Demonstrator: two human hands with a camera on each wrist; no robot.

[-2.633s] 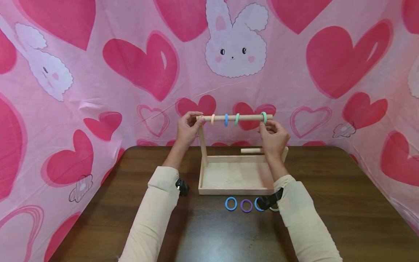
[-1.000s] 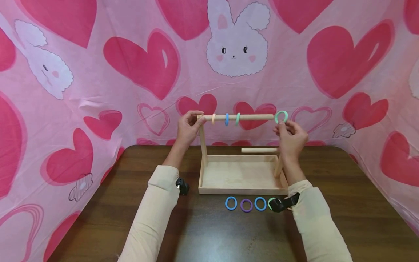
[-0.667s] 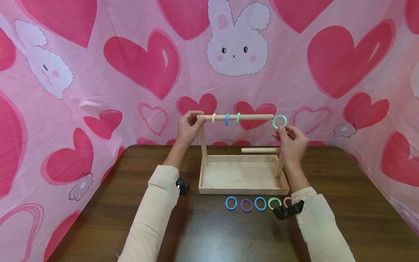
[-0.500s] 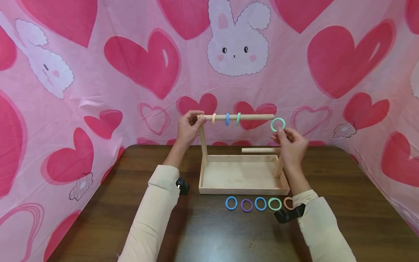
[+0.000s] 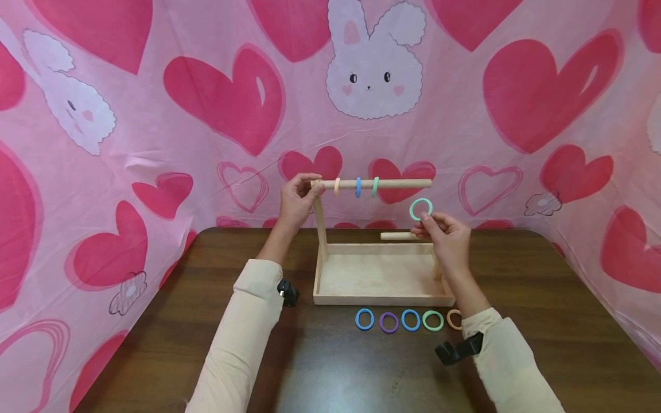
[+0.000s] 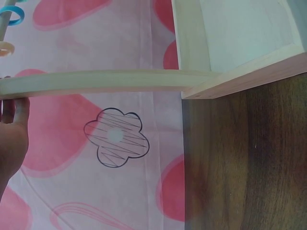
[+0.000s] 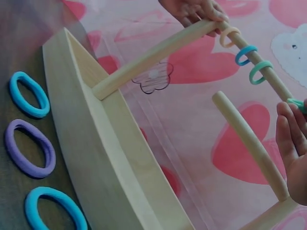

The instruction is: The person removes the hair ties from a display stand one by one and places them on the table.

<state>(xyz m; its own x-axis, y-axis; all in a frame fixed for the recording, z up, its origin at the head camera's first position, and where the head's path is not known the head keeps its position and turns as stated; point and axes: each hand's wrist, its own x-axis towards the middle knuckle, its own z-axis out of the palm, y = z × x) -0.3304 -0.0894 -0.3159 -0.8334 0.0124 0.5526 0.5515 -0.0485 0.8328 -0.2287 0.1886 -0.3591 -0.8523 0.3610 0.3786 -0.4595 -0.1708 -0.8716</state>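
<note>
A light wooden stand has a tray base (image 5: 382, 299), a tall left post (image 5: 321, 229) and an upper rod (image 5: 403, 184). Three hair ties hang on that rod: peach (image 5: 337, 186), blue (image 5: 358, 187) and green (image 5: 375, 187). My left hand (image 5: 298, 201) grips the corner where post and rod meet, thumb in front. Off the rod, a mint-green hair tie (image 5: 411, 209) is pinched between the thumb and fingers of my right hand (image 5: 448, 238), just below the rod's free right end. Behind this hand, a lower rod (image 5: 395, 236) is partly hidden.
On the brown table (image 5: 330, 367), a row of hair ties lies before the tray: blue (image 5: 364, 328), purple (image 5: 388, 331), another blue (image 5: 410, 329), green (image 5: 432, 329) and orange (image 5: 454, 327), the last partly covered by my right sleeve. A pink heart-print cloth (image 5: 299, 126) hangs behind.
My right hand has drawn the mint-green hair tie off the upper rod's right end, then brought it down and left below the rod. The left hand stays in place.
</note>
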